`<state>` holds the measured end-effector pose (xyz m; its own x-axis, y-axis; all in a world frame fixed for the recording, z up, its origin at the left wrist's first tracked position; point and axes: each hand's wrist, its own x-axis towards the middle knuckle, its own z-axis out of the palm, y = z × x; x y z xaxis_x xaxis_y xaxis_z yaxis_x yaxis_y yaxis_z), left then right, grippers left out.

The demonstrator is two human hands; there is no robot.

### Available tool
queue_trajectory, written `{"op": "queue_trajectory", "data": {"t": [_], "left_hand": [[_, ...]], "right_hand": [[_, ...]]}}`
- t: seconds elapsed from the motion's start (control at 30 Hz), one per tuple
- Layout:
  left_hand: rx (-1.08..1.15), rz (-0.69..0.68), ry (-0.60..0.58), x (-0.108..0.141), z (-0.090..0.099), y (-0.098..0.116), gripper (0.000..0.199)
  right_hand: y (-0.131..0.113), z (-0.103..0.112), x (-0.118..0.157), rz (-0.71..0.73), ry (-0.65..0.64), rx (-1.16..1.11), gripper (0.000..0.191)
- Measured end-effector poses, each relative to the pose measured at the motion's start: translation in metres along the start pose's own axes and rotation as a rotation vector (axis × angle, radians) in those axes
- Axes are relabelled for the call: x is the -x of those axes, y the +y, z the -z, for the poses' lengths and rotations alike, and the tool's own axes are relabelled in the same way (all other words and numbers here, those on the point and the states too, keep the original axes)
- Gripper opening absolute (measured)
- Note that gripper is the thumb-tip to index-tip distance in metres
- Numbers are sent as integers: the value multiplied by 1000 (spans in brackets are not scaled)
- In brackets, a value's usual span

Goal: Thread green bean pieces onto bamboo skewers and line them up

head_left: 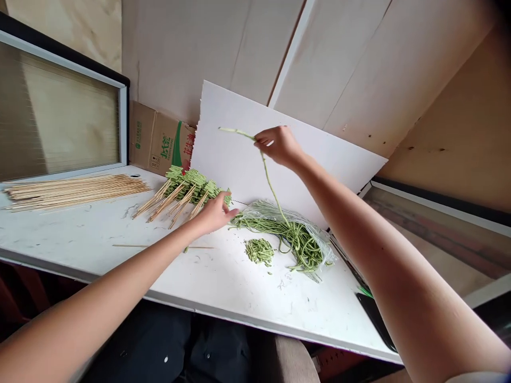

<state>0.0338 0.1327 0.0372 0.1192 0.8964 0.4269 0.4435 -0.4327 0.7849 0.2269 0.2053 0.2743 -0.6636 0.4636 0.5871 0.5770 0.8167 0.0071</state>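
High above the table, my right hand [279, 146] pinches a long green bean [268, 178]. One end of the bean sticks out to the left, and the rest hangs down to the pile of long beans [307, 247] on a clear plastic bag [261, 209]. My left hand [217, 214] is at the near right end of the bundles of skewered bean pieces [195, 183], thumb and fingers apart. A single bamboo skewer [128, 246] lies on the table, partly hidden by my left forearm. A small heap of cut bean pieces [259, 251] sits left of the long beans.
Many bare bamboo skewers [75, 191] lie at the left of the white table [223, 287]. Behind stand a cardboard box [159, 138] and a leaning white board [235, 159]. A dark phone-like object [375, 319] lies at the right edge, near my right arm.
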Motion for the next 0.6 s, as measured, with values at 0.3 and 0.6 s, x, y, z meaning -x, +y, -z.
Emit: {"op": "queue_trajectory", "data": {"t": [0.3,0.6], "left_hand": [[401,-13,-77,-102,-107,56,39],[196,-76,30,-150,-108,61,46]], "right_hand": [[-11,-28,50,-10,-86,-50,21],[36,-58,202,-98,-81,295,18]]}}
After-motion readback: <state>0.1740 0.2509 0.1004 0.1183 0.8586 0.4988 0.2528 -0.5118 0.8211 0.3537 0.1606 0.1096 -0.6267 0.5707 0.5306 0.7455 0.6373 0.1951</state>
